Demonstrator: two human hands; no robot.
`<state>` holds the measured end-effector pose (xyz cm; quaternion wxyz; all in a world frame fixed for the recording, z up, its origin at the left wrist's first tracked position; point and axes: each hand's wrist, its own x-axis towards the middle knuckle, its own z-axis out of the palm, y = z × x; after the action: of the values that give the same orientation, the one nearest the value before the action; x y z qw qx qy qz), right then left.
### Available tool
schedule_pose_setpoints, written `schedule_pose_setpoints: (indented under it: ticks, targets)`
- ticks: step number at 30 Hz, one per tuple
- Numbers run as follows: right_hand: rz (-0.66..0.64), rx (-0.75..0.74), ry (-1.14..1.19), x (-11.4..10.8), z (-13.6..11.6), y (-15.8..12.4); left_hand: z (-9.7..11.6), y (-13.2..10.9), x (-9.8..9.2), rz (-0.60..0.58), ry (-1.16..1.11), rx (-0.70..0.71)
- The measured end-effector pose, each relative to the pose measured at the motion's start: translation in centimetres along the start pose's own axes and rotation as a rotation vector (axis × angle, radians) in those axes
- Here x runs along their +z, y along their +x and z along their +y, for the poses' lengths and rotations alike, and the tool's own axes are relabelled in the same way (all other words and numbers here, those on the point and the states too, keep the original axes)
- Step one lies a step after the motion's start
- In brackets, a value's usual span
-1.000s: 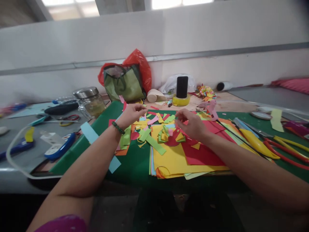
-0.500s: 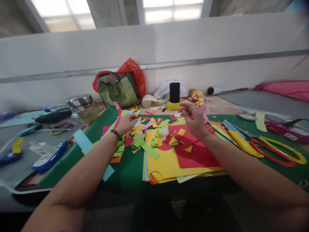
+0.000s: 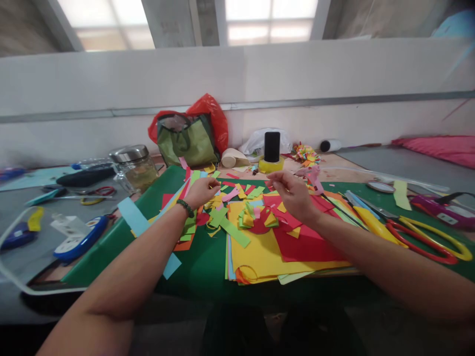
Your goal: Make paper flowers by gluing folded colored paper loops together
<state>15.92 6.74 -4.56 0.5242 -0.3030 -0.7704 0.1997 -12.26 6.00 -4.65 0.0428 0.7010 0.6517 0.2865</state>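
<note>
My left hand (image 3: 201, 191), with a dark beaded bracelet on the wrist, hovers over the left part of the cut paper strips; its fingers are pinched, and whatever they hold is too small to name. My right hand (image 3: 293, 195) is above the red sheets (image 3: 311, 242), thumb and fingertips close together, their contents unclear. Between and below the hands lie small green and yellow pieces (image 3: 247, 217) around a red circle (image 3: 260, 225) on a yellow sheet (image 3: 256, 257). A pink glue gun (image 3: 313, 178) stands just beyond my right hand.
On the right lie large scissors (image 3: 423, 237) and a yellow-handled cutter (image 3: 376, 227). A phone (image 3: 272, 147) stands on yellow tape (image 3: 270, 165) at the back. Toward the left are a glass jar (image 3: 135, 170), a green bag (image 3: 187, 141) and a blue power strip (image 3: 83, 240).
The view has shifted slightly, so the table sits a little lower and further right. My right hand has moved left relative to the phone, nearer my left hand.
</note>
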Motion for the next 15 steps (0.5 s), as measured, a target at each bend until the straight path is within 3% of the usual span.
schedule_pose_setpoints:
  ticks: [4,11,15]
  targets:
    - [-0.091,-0.013,0.024,-0.9,-0.8,1.1,-0.1,0.1,-0.3,-0.001,0.019,-0.014]
    - [-0.093,0.006,-0.085,-3.1,-0.6,4.0,-0.6,0.4,-0.6,0.018,0.079,0.001]
    - [-0.232,0.055,-0.261,-3.4,0.5,4.1,-0.8,0.5,-0.6,0.006,0.057,-0.001]
